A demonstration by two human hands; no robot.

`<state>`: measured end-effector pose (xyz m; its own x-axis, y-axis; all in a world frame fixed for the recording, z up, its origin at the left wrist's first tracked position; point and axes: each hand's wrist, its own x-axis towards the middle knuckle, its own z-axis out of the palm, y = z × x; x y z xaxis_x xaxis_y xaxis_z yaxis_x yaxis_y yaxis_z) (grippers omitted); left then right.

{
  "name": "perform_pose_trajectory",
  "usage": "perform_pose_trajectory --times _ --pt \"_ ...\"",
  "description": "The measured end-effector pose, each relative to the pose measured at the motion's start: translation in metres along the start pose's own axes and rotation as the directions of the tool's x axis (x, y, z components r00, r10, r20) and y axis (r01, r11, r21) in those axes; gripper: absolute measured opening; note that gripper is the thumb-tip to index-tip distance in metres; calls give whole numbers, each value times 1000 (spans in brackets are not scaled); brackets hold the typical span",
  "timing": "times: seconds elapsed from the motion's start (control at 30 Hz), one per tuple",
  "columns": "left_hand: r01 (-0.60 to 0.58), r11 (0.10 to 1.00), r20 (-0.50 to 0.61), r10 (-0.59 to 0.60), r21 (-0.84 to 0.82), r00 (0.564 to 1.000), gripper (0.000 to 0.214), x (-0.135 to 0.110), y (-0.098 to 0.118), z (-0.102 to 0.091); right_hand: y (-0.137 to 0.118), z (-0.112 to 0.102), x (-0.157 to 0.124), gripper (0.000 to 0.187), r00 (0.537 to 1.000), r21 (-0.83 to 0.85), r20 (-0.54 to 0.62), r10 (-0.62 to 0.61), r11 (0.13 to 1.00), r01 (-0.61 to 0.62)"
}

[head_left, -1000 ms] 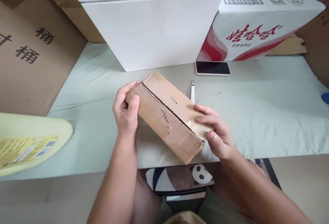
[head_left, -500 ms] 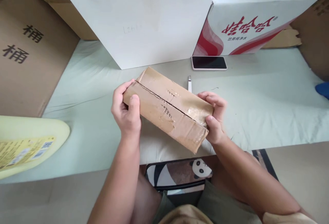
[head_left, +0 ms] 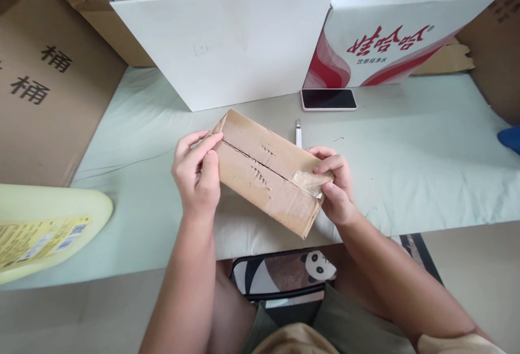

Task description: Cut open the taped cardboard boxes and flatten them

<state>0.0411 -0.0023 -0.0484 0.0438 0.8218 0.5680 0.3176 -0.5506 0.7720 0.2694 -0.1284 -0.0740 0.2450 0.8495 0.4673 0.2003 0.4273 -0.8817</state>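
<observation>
A small brown cardboard box (head_left: 260,169) is held tilted between my hands above the cloth-covered surface. A seam runs along its top face, with torn paper patches beside it and clear tape at the right end. My left hand (head_left: 197,172) grips the left end, thumb on the near side and index finger over the end of the seam. My right hand (head_left: 335,183) holds the right end, with thumb and fingers at the taped part. Just behind the box lies a utility knife (head_left: 298,133), its lower part hidden by the box.
A phone (head_left: 329,100) lies behind the knife, before a white box (head_left: 227,50) and a white-and-red carton (head_left: 377,45). Large brown cartons (head_left: 52,104) stand at the left. A pale yellow bottle (head_left: 52,207) lies at the near left, and a blue object (head_left: 509,140) sits far right.
My left index finger has moved onto the end of the box's seam. My right fingers have come further over the taped end, and the box has tipped so its top shows flatter.
</observation>
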Motion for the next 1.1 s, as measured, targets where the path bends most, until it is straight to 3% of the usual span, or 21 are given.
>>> perform_pose_trajectory --times 0.4,0.6,0.77,1.1 --pt "-2 1000 -18 2 29 1000 31 -3 2 3 -6 -2 3 31 996 -80 43 -79 993 82" --pt "33 999 18 -33 0 999 27 -1 1 0 -20 -1 3 25 996 -112 12 84 990 -82" --pt "33 999 7 -33 4 999 29 -2 0 1 -36 5 3 22 969 -112 -52 243 963 -247" --pt "-53 997 21 54 -51 998 29 4 -10 -6 -44 8 3 25 949 -131 -84 305 940 -314"
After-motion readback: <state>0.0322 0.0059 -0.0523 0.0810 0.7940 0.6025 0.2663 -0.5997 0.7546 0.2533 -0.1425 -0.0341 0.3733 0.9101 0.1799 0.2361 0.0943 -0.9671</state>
